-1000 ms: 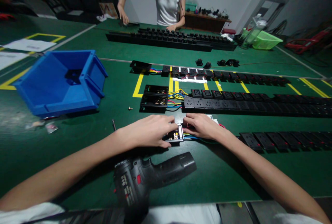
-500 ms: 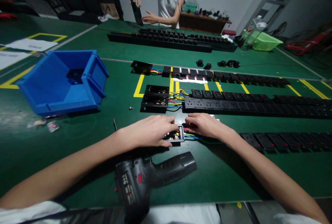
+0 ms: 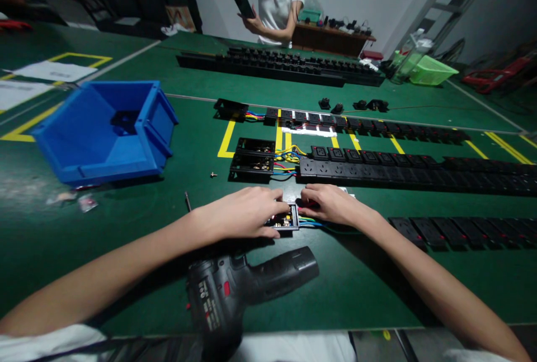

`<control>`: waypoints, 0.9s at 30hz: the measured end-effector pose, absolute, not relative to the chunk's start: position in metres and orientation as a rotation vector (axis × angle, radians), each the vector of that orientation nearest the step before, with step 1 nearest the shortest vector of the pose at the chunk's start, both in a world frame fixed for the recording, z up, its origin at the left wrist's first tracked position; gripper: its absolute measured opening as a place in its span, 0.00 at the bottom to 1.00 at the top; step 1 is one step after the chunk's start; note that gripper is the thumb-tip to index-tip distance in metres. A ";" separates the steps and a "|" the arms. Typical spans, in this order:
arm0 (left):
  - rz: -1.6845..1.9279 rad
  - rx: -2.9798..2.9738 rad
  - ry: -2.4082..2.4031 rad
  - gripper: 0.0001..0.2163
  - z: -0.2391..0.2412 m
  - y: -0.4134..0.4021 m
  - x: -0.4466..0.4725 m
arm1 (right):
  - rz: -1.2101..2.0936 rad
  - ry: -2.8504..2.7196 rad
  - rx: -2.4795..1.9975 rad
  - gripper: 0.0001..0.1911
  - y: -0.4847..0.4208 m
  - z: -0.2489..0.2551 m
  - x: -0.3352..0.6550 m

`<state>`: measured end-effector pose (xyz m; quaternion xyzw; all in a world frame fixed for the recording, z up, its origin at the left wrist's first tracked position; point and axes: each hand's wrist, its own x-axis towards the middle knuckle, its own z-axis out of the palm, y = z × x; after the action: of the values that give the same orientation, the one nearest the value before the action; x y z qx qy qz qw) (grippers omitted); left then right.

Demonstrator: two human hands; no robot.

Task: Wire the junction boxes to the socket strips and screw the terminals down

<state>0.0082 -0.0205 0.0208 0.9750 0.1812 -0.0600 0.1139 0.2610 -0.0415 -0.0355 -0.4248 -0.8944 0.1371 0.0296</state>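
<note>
Blue bin (image 3: 104, 132) sits left on green table (image 3: 377, 278), one dark part inside. Open black terminal box (image 3: 285, 220) lies just beyond drill (image 3: 235, 289), brass contacts inside. Left hand (image 3: 243, 214) clamps it, right hand (image 3: 331, 205) fingers pinch its coloured wires (image 3: 312, 222). Drill label unreadable.

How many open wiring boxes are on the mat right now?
4. One wiring box is gripped by the left hand, beside the right hand; two more boxes lie just beyond; a fourth box ends the farther strip. The hands may hide others.
</note>
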 end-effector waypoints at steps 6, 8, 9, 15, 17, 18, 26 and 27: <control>-0.170 2.873 0.532 0.22 0.021 -0.021 0.008 | 0.443 -2.729 -1.324 0.16 -0.042 -0.036 0.259; -0.173 2.876 0.530 0.22 0.021 -0.021 0.008 | 0.441 -2.725 -1.330 0.17 -0.042 -0.037 0.259; -0.174 2.876 0.530 0.21 0.021 -0.022 0.008 | 0.439 -2.724 -1.331 0.17 -0.042 -0.037 0.259; -0.167 2.870 0.527 0.20 0.023 -0.022 0.008 | 0.430 -2.733 -1.330 0.17 -0.042 -0.036 0.258; -0.161 2.867 0.526 0.20 0.023 -0.022 0.008 | 0.424 -2.743 -1.333 0.17 -0.043 -0.035 0.257; -0.158 2.865 0.526 0.20 0.023 -0.022 0.008 | 0.424 -2.747 -1.335 0.17 -0.043 -0.035 0.257; -0.156 2.887 0.513 0.19 0.020 -0.021 0.007 | 0.432 -2.779 -1.335 0.15 -0.046 -0.031 0.254; -0.150 2.887 0.513 0.19 0.019 -0.021 0.007 | 0.431 -2.778 -1.335 0.15 -0.045 -0.031 0.254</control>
<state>0.0072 -0.0213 0.0194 0.9781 0.1738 -0.0507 0.1026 0.2539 -0.0455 -0.0310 -0.4288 -0.8926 0.1384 0.0147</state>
